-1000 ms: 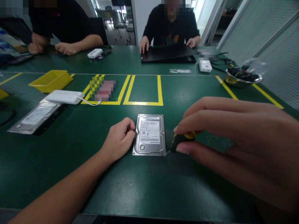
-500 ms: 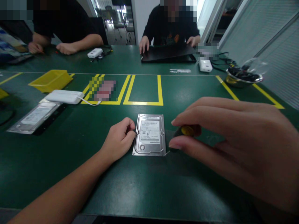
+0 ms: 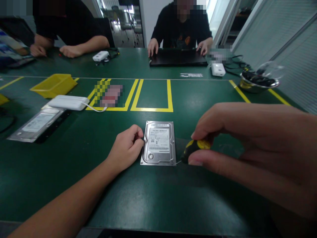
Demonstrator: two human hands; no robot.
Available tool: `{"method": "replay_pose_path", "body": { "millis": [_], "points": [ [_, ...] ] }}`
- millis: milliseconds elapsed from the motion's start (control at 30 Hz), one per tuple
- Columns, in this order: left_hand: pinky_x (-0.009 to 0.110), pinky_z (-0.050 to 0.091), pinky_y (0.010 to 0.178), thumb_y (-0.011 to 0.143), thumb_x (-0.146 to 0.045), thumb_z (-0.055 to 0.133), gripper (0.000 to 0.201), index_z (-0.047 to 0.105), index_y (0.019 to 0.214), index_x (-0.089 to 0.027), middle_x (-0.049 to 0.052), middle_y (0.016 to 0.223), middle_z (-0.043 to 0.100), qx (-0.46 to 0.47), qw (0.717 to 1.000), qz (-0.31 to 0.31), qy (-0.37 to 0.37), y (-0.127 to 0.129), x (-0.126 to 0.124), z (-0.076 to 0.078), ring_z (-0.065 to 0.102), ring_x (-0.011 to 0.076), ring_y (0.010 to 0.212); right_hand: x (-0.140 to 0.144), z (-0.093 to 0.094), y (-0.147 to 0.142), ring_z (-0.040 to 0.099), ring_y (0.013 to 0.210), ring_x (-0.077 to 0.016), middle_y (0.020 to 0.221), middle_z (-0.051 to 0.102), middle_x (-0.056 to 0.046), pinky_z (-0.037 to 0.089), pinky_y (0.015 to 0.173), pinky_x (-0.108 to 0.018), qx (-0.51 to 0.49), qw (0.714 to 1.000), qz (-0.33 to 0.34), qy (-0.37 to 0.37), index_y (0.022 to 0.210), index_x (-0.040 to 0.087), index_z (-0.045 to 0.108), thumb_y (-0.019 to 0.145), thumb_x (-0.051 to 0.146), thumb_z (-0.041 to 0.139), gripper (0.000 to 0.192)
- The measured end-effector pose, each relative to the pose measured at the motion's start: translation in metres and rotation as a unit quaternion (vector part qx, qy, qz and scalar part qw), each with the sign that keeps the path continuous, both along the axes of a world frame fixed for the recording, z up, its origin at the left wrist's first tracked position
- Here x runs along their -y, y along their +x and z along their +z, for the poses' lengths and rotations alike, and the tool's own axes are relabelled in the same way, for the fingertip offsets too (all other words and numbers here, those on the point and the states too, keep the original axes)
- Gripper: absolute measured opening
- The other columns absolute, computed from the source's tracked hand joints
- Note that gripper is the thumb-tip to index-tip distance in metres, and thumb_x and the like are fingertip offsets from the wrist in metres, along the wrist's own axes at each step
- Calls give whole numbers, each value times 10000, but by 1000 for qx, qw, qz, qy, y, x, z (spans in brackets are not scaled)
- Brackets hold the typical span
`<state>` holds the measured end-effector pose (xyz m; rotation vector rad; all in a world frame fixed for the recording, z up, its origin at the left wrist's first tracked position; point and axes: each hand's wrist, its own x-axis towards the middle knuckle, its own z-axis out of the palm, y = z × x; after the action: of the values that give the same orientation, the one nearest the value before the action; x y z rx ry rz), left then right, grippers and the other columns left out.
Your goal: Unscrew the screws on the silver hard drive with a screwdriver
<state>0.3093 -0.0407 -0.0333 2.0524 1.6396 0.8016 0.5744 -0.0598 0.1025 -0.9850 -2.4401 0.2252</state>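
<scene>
A silver hard drive (image 3: 158, 143) with a white label lies flat on the green table (image 3: 138, 198). My left hand (image 3: 126, 147) is curled against its left edge, fingertips touching the casing. My right hand (image 3: 252, 145), large and close to the camera, pinches a small screwdriver (image 3: 192, 149) with a black and yellow handle. The thin metal tip of the screwdriver meets the drive's near right corner.
Another hard drive (image 3: 34, 125) and a white box with a cable (image 3: 68, 102) lie at the left, behind them a yellow bin (image 3: 53, 85). A metal bowl (image 3: 257, 82) sits far right. Across the table are a person at a laptop (image 3: 177, 57) and another person's forearms.
My right fingers have shifted around the screwdriver handle, as if rolling it; the handle shows more now. My left hand and the drive have stayed put.
</scene>
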Motion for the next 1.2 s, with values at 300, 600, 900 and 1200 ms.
{"method": "replay_pose_path", "body": {
  "millis": [300, 600, 900, 1200],
  "points": [
    [281, 369, 636, 809, -143, 486, 62, 510, 825, -198, -39, 706, 543, 3, 1000, 1, -2, -1, 0, -1, 509, 143, 655, -4, 2, 1, 588, 737, -96, 871, 658, 36, 438, 572, -230, -6, 999, 33, -6, 908, 267, 640, 920, 398, 601, 138],
    [274, 366, 627, 801, -149, 486, 57, 514, 820, -195, -41, 690, 536, 0, 1000, 0, 4, -1, 0, -1, 504, 140, 642, -7, 4, 11, 638, 869, -113, 1076, 671, -2, 485, 679, -180, 9, 994, 102, -28, 1085, 249, 699, 944, 271, 566, 195],
    [269, 365, 622, 804, -137, 487, 63, 513, 816, -193, -43, 684, 536, -3, 1000, 1, 5, 1, -1, -1, 502, 135, 635, -6, 8, 8, 645, 866, -88, 1070, 682, 24, 500, 688, -175, 36, 995, 95, -13, 1111, 233, 669, 931, 232, 564, 208],
    [272, 368, 626, 800, -145, 490, 59, 513, 821, -195, -39, 698, 540, -5, 1000, 0, 4, 2, -1, -1, 507, 142, 654, -5, -1, -2, 498, 556, -109, 678, 584, 18, 318, 469, -278, 37, 999, 24, 19, 800, 211, 599, 890, 453, 613, 259]
  ]
}}
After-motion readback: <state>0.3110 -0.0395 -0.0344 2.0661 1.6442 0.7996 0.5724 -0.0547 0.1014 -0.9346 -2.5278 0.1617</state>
